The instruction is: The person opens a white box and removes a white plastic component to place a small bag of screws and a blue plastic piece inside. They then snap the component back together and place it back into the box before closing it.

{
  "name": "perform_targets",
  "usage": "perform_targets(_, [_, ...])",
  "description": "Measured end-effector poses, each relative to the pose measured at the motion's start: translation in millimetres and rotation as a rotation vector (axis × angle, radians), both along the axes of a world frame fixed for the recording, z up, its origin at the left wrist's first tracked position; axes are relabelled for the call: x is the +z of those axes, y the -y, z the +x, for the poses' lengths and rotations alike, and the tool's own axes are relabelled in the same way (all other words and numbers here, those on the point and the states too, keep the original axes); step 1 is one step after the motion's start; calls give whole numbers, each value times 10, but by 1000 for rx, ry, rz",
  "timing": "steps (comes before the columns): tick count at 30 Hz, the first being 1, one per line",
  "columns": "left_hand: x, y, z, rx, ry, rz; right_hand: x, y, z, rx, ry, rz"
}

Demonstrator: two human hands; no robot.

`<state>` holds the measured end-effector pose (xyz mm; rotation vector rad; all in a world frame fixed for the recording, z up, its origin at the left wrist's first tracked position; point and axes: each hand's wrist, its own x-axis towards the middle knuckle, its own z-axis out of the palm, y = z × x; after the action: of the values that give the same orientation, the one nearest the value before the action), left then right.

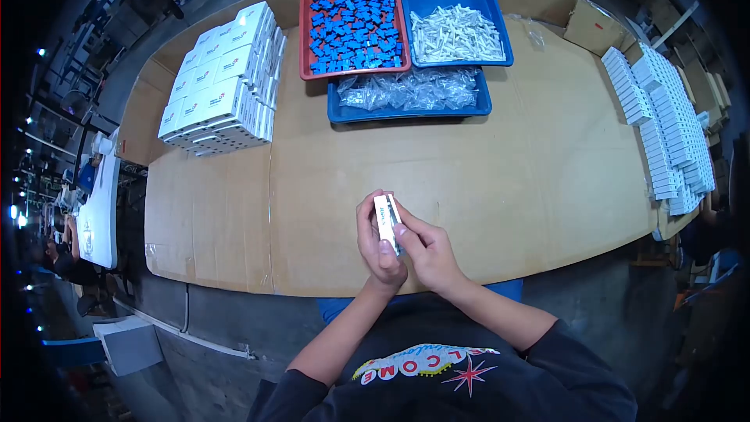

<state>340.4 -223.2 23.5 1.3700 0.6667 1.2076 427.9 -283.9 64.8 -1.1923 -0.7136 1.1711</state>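
A small white printed box (pixel 384 217) is held upright between both hands, over the near edge of the cardboard-covered table (pixel 469 180). My left hand (pixel 373 242) wraps its fingers behind the box, with the thumb on its lower front. From the other side, my right hand (pixel 430 254) grips it, thumb pressed near the dark side edge. The fingers behind the box are hidden.
A red tray (pixel 303 32) of small blue parts and a blue tray (pixel 500 8) of white pieces stand at the back. Below them, another blue tray (pixel 414 113) holds clear plastic bags. White boxes (pixel 215 90) are stacked left; more narrow boxes (pixel 664 125) line the right.
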Motion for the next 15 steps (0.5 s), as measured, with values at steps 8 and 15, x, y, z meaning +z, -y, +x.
perform_targets(8, [-37, -77, -26, -61, -224, 33, -24, 15, 341, 149, 142, -131])
perform_targets(15, [213, -88, -24, -369, 108, -924, -36, -23, 622, 225, 1140, 337])
